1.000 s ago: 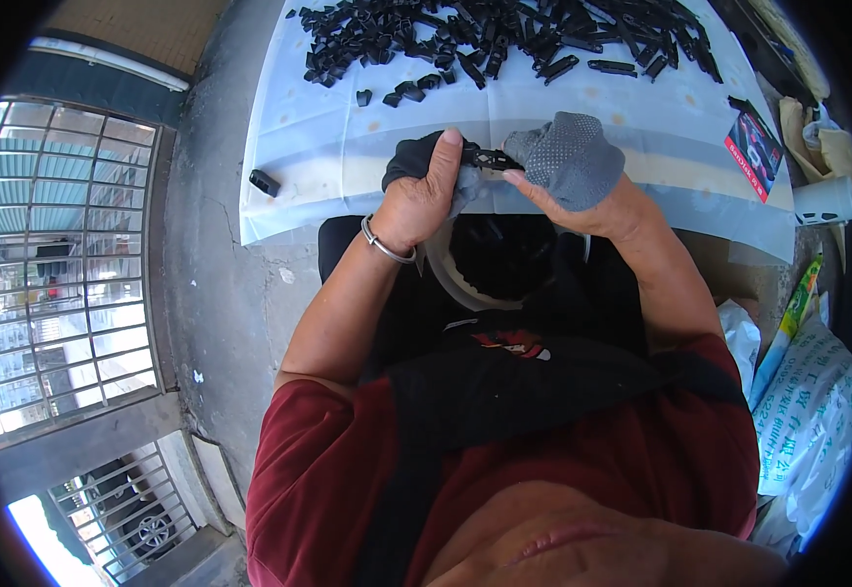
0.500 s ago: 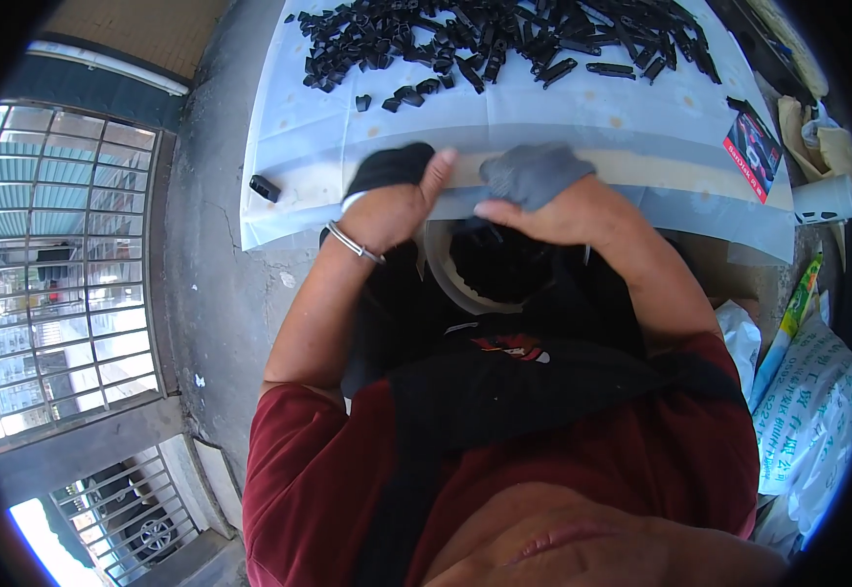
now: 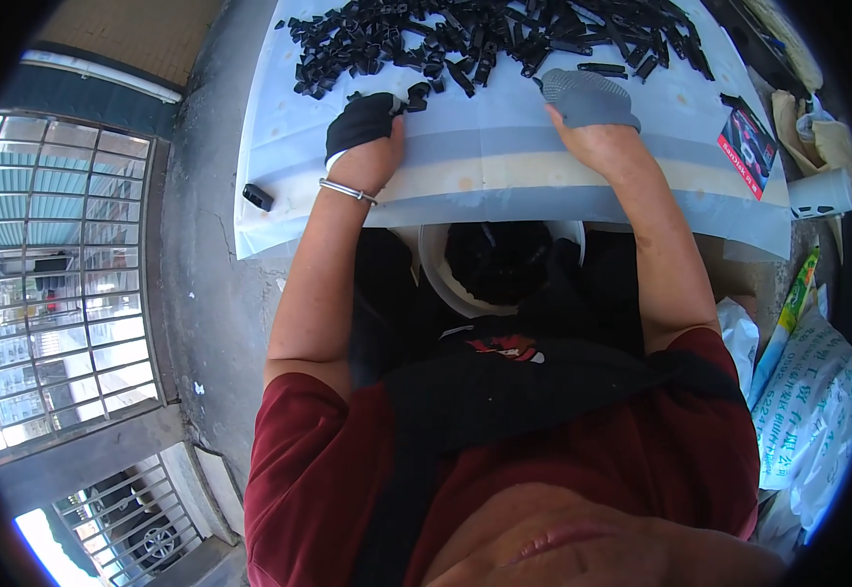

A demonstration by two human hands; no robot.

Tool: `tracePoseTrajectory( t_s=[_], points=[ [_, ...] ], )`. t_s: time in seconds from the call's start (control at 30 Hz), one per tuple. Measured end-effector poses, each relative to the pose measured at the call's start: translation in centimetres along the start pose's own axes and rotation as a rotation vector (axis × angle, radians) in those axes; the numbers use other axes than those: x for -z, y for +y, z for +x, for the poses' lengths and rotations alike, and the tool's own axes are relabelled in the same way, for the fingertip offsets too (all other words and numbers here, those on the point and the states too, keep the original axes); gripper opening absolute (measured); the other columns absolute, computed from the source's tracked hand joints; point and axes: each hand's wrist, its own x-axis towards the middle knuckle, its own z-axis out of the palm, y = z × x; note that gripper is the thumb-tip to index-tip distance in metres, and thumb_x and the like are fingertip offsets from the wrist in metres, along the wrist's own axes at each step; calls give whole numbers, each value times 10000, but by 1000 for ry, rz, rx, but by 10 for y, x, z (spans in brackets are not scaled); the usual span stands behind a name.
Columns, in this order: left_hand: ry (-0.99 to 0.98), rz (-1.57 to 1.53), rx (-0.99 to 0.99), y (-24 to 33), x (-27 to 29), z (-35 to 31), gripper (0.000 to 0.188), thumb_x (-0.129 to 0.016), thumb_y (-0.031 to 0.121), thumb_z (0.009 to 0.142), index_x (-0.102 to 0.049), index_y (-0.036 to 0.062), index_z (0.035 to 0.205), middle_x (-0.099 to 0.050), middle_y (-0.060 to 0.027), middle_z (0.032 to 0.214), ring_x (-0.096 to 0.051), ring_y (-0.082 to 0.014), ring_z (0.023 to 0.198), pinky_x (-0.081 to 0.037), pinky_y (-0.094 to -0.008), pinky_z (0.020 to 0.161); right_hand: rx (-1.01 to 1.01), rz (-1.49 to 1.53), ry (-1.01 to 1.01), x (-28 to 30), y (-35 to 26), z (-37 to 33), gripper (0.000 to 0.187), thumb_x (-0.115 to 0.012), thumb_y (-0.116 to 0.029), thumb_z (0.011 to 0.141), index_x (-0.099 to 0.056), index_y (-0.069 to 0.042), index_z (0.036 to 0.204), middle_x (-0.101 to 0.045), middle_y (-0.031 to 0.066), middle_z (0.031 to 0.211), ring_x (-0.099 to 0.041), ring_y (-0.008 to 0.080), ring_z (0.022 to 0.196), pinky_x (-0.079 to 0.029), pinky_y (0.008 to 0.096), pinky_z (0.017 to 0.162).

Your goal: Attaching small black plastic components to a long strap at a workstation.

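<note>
"Where is the left hand [image 3: 367, 137]?"

"Over the sheet [image 3: 504, 147], at the near edge of the short parts [image 3: 353, 49]. A black glove [image 3: 362, 117] covers its fingers, and its thumb is bare."

"Is it gripping anything?"

"I can't tell. One black piece [image 3: 418, 96] sits right at its fingertips, but whether they pinch it is unclear."

"And the right hand [image 3: 592, 112]?"

"Well apart from the left, in a grey glove [image 3: 587, 93], fingers pointing away from the body. The long parts [image 3: 614, 37] lie just beyond it. Its fingertips are hidden, so I can't say whether it grasps one."

"Anything between the hands?"

"Bare sheet. Nearer the body than both, and between the forearms, stands a round pale bucket [image 3: 433, 269] with black contents [image 3: 494, 259]."

"What lies out to the sides?"

"Left of the left hand and a bit nearer the body, a lone part [image 3: 258, 198]. Right of the right hand, a card [image 3: 747, 147], then a white tub [image 3: 825, 194] past it."

"And on the left wrist?"

"A metal bracelet [image 3: 348, 191], just behind the hand."
</note>
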Motion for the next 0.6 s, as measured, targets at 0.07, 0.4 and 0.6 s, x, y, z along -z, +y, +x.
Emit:
tracePoseTrajectory(
  t_s=[0.07, 0.4, 0.6],
  points=[
    [-15, -6, -5, -6, 3, -1, 204, -513, 157, 757, -602, 83, 926, -606, -140, 886, -585, -281, 816, -465, -363, 738, 18, 30, 66, -10, 10, -1, 300, -474, -286, 858, -566, -108, 1081, -557, 163, 1059, -534, 328, 967, -440, 405, 818],
    [-40, 22, -13, -3, 11, -13, 254, -520, 122, 730, -585, 69, 971, -592, -157, 912, -575, -312, 816, -461, -374, 753, -206, 219, 278, 7, 40, 18, 412, -402, -383, 873, -543, -68, 1097, -562, 165, 1054, -517, 326, 992, -412, 382, 846],
    [-105, 18, -27, -5, 11, -12, 231, -533, 151, 728, -594, 71, 935, -597, -147, 898, -576, -292, 832, -461, -372, 751, -188, 2, 91, -19, 40, 56, 412, -393, -383, 875, -483, -131, 1189, -505, 136, 1171, -491, 309, 1052, -381, 381, 897]
  ],
)
